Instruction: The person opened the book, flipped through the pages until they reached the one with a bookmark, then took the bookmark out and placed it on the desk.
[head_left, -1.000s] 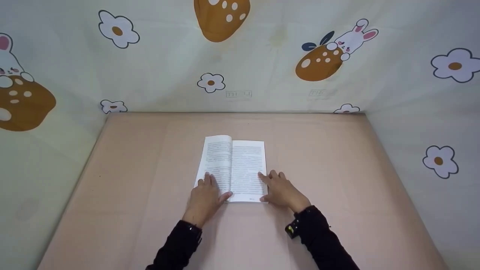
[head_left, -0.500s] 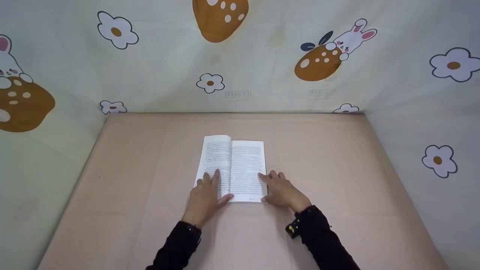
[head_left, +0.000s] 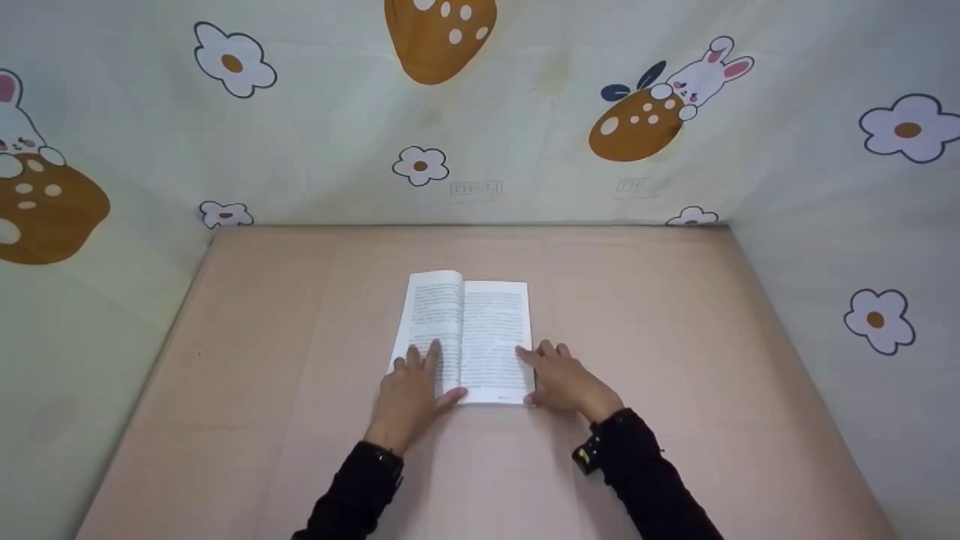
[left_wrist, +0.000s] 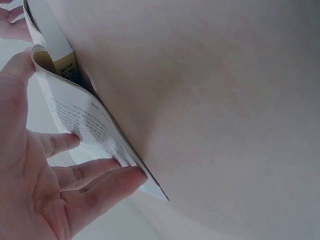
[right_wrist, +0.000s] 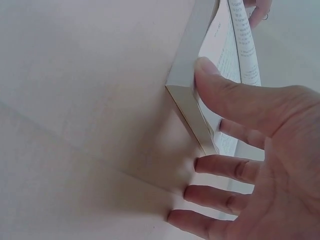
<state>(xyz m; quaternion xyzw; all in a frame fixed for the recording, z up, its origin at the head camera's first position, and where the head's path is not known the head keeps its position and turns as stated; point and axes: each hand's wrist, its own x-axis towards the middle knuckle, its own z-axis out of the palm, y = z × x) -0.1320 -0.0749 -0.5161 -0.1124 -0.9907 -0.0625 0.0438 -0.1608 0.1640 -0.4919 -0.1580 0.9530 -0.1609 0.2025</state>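
An open book (head_left: 493, 322) lies on the table with printed pages facing up, its left page bowed near the spine. My left hand (head_left: 406, 397) rests on the left page with fingers spread, the thumb by the lower end of the gutter. In the left wrist view, fingertips (left_wrist: 135, 172) touch the page near its outer edge. My right hand (head_left: 566, 384) is at the right page's lower outer side, index fingertip on the page. From the right wrist view, its thumb (right_wrist: 207, 67) presses the page's lower edge, while several other fingers reach down beside the thick page block.
A pinkish-beige cover (head_left: 637, 300) spreads over the table. Pale cloth walls (head_left: 315, 135) with rabbit, flower and brown strawberry-like prints stand at the back and both sides. Black sleeves (head_left: 356, 487) cover the forearms, and a small device (head_left: 586, 456) sits at the right wrist.
My left hand's fingers have shifted slightly up and right on the left page, spreading more, and its thumb has moved a little rightward. The right hand and book look nearly still.
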